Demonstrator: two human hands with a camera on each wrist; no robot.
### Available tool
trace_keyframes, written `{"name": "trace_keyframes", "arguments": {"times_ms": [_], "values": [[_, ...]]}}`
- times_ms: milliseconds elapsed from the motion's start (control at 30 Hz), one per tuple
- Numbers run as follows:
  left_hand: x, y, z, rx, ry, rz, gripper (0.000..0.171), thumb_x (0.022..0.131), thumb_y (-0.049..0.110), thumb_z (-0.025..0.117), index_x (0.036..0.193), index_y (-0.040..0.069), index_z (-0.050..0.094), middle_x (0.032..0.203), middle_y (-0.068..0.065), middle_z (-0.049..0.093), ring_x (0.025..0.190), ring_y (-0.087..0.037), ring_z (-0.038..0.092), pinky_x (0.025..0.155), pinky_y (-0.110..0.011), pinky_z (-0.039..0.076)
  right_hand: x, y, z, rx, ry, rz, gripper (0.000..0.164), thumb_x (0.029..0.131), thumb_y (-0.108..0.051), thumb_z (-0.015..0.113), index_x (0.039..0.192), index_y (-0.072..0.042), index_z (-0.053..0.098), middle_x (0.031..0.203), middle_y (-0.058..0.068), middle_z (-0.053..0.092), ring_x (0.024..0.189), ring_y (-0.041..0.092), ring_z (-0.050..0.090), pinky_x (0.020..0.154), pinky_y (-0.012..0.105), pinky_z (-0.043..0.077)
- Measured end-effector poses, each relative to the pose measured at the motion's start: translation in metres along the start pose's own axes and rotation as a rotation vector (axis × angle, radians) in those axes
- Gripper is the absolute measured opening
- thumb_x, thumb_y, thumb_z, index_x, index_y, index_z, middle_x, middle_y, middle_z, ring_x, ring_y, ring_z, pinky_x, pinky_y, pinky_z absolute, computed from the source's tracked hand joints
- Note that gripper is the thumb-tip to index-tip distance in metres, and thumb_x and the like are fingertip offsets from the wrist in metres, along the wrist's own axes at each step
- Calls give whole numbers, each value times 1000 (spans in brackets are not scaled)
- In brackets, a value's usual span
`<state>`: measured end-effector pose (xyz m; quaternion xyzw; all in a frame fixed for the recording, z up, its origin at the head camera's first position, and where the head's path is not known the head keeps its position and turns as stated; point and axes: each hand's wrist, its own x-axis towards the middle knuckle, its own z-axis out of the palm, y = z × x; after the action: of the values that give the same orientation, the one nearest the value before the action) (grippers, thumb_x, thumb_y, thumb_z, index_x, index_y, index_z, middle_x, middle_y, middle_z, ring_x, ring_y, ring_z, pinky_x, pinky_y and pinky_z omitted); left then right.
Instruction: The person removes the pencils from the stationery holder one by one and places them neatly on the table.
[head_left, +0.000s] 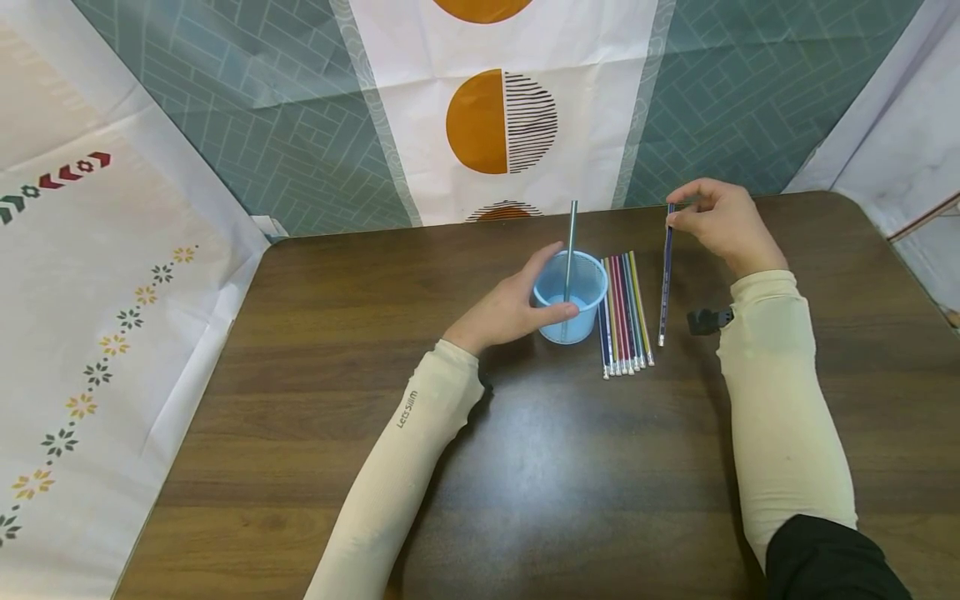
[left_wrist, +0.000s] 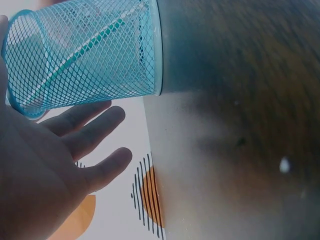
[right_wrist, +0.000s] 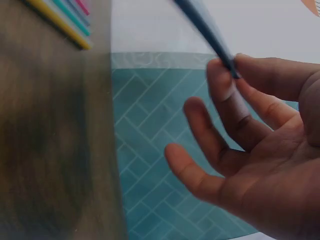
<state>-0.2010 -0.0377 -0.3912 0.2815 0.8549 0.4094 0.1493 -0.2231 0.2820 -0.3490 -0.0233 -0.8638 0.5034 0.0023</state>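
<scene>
A light-blue mesh pencil cup (head_left: 551, 321) stands on the table with one green pencil (head_left: 572, 229) leaning upright in it. My left hand (head_left: 513, 307) holds the cup near its rim, thumb in front and a finger behind; the other fingers (left_wrist: 97, 127) stretch out beside the mesh in the left wrist view. To the right, my right hand (head_left: 722, 223) pinches a dark blue pencil (head_left: 666, 275) by its upper end between thumb and fingertips. That pencil hangs with its eraser end down. Between cup and right hand, several colored pencils (head_left: 624, 312) lie side by side.
The brown wooden table (head_left: 337, 417) ends just behind the cup and pencils. A patterned cloth (head_left: 300, 125) hangs past its far edge, and a white floral cloth (head_left: 172, 358) hangs at the left. A black strap piece (head_left: 705, 322) sticks out from the right sleeve.
</scene>
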Motion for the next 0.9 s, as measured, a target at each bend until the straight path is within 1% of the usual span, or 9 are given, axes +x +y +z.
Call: {"name": "trace_keyframes", "arguments": {"times_ms": [100,167,233,333,400,500,700,900], "values": [[0,0,0,-2,-1,-1,94,85,62,71,158,39,16,144,-4,48,121,-21,51,94,-42,52,2,5,2,-53,-37,39,25,100,-18,64,124,-12,61,93,-3,62,94,24,48,81,39,38],[0,0,0,-4,-2,-1,94,85,62,71,158,38,16,144,-3,47,121,-21,51,94,-42,52,3,9,4,-87,-48,42,29,100,-17,63,126,-6,59,96,1,63,94,27,49,81,41,39],[0,0,0,-4,-1,1,94,85,62,70,158,38,16,145,-3,47,121,-21,51,94,-42,52,5,12,7,-122,-62,41,31,100,-16,62,128,-2,58,99,9,64,97,31,51,83,44,41],[0,0,0,-2,1,4,94,86,62,70,158,38,16,145,-3,47,121,-21,51,95,-42,52,6,15,12,-185,-93,39,32,101,-16,60,127,2,57,108,19,64,105,36,52,88,54,42],[0,0,0,2,3,6,93,86,62,70,158,39,16,144,-3,47,121,-21,51,95,-42,52,7,17,15,-212,-118,45,32,101,-15,59,126,3,57,115,24,62,108,40,51,91,59,41],[-1,-1,-1,5,6,4,93,86,62,71,158,39,16,144,-4,48,121,-21,51,95,-42,52,10,19,21,-245,-144,52,30,101,-15,59,124,3,57,116,25,61,110,43,49,93,62,40],[0,-2,-1,3,2,0,93,86,61,71,158,39,16,142,-3,49,120,-21,51,95,-41,51,16,21,31,-307,-152,64,26,99,-12,61,120,3,59,108,24,65,106,43,51,90,61,41],[0,-1,0,5,0,5,94,86,61,71,158,38,15,142,-4,49,120,-21,51,94,-40,52,21,24,38,-334,-145,71,23,96,-10,62,114,5,60,112,25,60,103,42,49,89,60,41]]}}
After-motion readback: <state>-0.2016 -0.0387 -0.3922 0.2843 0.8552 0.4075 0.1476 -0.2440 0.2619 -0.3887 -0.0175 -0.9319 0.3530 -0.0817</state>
